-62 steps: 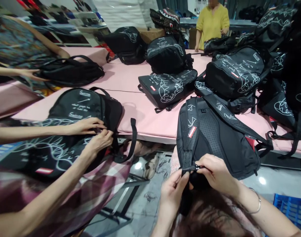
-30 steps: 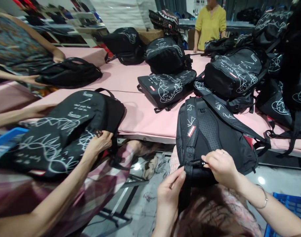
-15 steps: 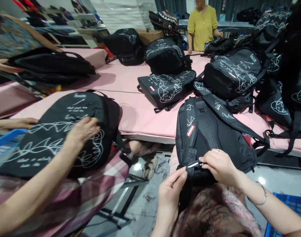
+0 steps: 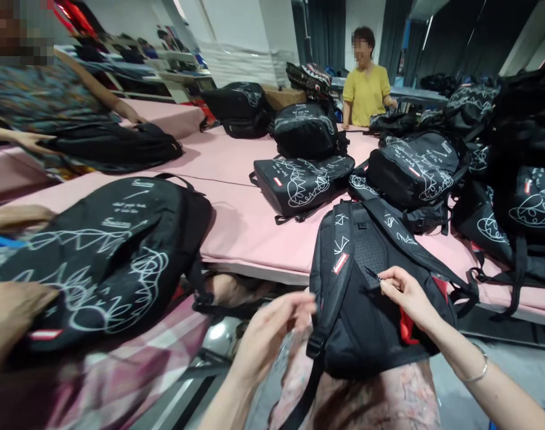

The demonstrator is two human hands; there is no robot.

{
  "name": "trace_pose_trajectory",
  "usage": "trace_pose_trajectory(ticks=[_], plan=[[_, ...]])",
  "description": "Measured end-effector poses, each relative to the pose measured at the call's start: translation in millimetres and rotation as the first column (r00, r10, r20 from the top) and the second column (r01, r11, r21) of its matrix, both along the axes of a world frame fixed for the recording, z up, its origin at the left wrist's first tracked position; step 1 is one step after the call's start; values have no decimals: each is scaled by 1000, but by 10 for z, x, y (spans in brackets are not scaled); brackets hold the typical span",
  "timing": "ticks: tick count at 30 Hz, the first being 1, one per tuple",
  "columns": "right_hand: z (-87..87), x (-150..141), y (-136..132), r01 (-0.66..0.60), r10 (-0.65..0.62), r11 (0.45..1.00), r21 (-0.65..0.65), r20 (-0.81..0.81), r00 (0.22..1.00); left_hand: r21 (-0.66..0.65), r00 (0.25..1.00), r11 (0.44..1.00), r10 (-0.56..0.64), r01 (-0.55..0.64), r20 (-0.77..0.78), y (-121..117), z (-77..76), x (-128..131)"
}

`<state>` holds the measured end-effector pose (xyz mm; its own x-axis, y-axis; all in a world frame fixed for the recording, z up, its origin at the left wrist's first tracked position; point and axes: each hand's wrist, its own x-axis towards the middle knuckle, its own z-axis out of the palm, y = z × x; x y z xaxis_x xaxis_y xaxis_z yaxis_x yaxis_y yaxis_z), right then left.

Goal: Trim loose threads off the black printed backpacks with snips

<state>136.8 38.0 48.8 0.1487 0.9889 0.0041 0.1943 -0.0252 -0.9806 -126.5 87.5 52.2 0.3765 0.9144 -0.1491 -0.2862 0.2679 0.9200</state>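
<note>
A black backpack [image 4: 366, 334] with white scribble print leans back-side up against the pink table's edge and rests on my lap. My right hand [image 4: 404, 292] pinches a thin dark zipper pull [image 4: 373, 275] on its mesh back panel. My left hand [image 4: 272, 328] hovers just left of the bag, off it, motion-blurred, fingers loosely apart and holding nothing. A red lining [image 4: 406, 325] shows under my right hand.
To my left, a person in plaid holds another black printed backpack [image 4: 106, 257] on their lap. The pink table [image 4: 245, 221] carries several more black backpacks [image 4: 303, 179]. A person in yellow [image 4: 366, 89] stands at the far side. A further person handles a bag [image 4: 115, 146] at far left.
My left hand has let go of the bag's bottom edge and moved left. My right hand has moved up the back panel with the zipper pull. The view has tilted upward.
</note>
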Motion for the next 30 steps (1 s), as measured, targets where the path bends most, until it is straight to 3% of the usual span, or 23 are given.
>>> trace_pose_trajectory(ticks=[2, 4, 7, 9, 13, 22, 30], plan=[[-63, 38, 160, 5, -6, 999, -50, -21, 1000, 20, 976, 992, 127, -125, -175, 239, -71, 202], [-108, 44, 296, -6, 6, 996, -87, -2, 1000, -68, 971, 986, 134, -149, -198, 416, -166, 433], [-118, 11, 448, -37, 46, 995, -92, 106, 993, -235, 998, 972, -33, 20, -50, 523, -278, 695], [-110, -23, 520, -16, 27, 997, -75, 150, 988, -260, 984, 953, -125, 154, 123, 513, -316, 776], [-129, -80, 596, 38, -34, 999, -37, 112, 993, -270, 941, 942, -109, 200, 319, 449, -372, 789], [-76, -184, 570, 0, -6, 1000, 20, 304, 953, -369, 952, 922, -3, 121, 305, 447, -546, 813], [-159, -145, 644, -40, 21, 998, 43, 370, 929, -381, 918, 906, -19, 184, 397, 439, -544, 821]])
